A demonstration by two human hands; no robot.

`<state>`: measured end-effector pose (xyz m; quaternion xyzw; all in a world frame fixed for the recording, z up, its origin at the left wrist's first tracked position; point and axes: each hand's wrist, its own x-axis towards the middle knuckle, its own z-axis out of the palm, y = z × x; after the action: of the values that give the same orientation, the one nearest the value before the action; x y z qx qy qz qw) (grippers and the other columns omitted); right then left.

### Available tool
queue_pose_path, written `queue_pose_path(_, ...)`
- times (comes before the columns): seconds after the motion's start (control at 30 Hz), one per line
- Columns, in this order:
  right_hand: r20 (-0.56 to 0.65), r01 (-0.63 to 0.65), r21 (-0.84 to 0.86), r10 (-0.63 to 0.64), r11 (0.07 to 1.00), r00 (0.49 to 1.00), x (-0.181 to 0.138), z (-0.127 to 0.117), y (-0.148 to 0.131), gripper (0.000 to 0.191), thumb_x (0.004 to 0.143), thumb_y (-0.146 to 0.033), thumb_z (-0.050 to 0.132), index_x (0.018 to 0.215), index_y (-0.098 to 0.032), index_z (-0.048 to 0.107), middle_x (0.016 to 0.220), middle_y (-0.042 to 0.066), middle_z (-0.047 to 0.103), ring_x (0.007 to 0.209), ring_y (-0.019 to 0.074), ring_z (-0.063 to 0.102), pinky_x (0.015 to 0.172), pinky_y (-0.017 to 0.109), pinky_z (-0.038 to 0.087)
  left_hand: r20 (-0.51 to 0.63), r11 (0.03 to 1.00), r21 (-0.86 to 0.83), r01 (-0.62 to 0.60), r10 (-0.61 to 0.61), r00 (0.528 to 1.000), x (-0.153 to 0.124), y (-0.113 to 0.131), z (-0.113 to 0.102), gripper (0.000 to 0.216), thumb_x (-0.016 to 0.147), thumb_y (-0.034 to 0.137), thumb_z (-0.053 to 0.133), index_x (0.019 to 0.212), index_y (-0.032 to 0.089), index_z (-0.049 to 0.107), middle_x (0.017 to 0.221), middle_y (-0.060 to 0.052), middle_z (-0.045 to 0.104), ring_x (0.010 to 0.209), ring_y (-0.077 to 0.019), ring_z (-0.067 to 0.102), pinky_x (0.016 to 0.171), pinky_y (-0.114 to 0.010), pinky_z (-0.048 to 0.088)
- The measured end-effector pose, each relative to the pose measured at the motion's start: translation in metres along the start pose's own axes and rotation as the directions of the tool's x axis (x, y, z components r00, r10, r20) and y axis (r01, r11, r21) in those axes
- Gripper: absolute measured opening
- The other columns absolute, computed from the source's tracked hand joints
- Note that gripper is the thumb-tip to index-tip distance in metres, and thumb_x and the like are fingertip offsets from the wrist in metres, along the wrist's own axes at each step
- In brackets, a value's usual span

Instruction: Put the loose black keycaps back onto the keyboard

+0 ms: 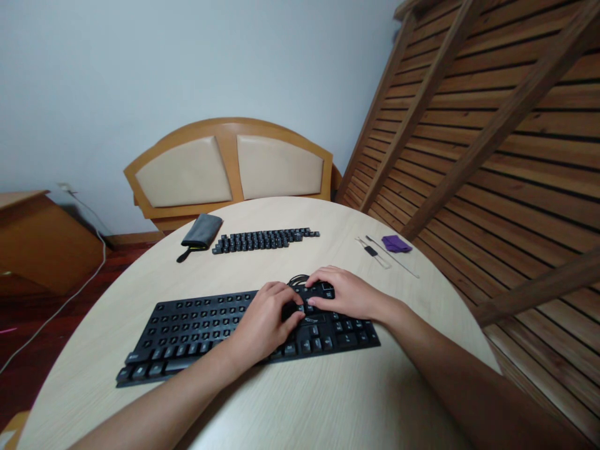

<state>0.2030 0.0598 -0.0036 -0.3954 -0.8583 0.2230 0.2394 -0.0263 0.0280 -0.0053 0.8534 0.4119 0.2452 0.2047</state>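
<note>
A black keyboard [206, 334] lies at a slant on the round table; its upper left rows are bare sockets, while keycaps cover the bottom rows and the right side. My left hand [265, 322] is over the middle of it, thumb and forefinger closed around a small dark keycap [300, 308]. Whether that cap is still seated cannot be told. My right hand [344, 292] rests on the upper right part of the keyboard, thumb and fingers apart over the keys. Behind the keyboard, loose keycaps [257, 240] stand in several rows.
A dark grey pouch [202, 231] lies left of the loose keycaps. On the right are a wire puller [371, 250], a thin rod [394, 257] and a folded purple cloth [396, 244]. A coiled black cable [297, 279] sits behind the keyboard. Slatted wood [492, 156] stands close on the right.
</note>
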Motion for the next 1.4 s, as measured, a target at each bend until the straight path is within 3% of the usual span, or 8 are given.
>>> queue_pose_path(0.8,0.020,-0.008,0.011,0.007,1.000,1.000,0.000,-0.001,-0.001,0.024,0.085,-0.033,0.072,0.106,-0.022,0.067,0.107,0.006,0.070,0.104,0.0236,0.063,0.094,0.038,0.047,0.021,0.999,-0.051,0.000,0.001,1.000,0.005,-0.008,0.000,0.003,0.086,0.022,0.072,0.085,0.022,0.069,0.097,-0.005,0.069,0.101,-0.0258,0.060,0.091,-0.045,0.050)
queue_pose_path(1.13,0.018,-0.012,0.017,0.012,1.000,1.000,0.000,-0.003,-0.001,0.023,0.087,-0.034,0.071,0.105,-0.021,0.068,0.106,0.006,0.072,0.104,0.0228,0.064,0.094,0.037,0.047,0.003,0.999,-0.019,-0.030,0.030,1.000,0.001,-0.007,0.004,0.007,0.087,0.020,0.065,0.093,0.021,0.062,0.097,-0.005,0.064,0.105,-0.0271,0.054,0.092,-0.046,0.047)
queue_pose_path(1.27,-0.053,-0.092,0.069,0.096,0.993,0.994,0.005,-0.003,0.004,0.017,0.092,-0.034,0.063,0.100,-0.020,0.070,0.101,0.005,0.074,0.093,0.0198,0.068,0.087,0.033,0.051,-0.002,0.998,0.032,-0.050,0.050,0.999,0.000,-0.002,0.005,0.011,0.087,0.022,0.063,0.097,0.021,0.059,0.102,-0.006,0.061,0.107,-0.0281,0.052,0.094,-0.047,0.047)
queue_pose_path(1.4,-0.190,-0.277,-0.052,0.263,0.959,0.946,0.021,-0.004,0.025,0.018,0.094,-0.031,0.059,0.104,-0.020,0.069,0.105,0.006,0.074,0.094,0.0185,0.069,0.086,0.031,0.053,-0.008,0.997,0.060,-0.048,0.048,0.999,-0.001,-0.001,0.006,0.010,0.088,0.023,0.060,0.097,0.020,0.058,0.104,-0.007,0.059,0.104,-0.0280,0.053,0.093,-0.047,0.048)
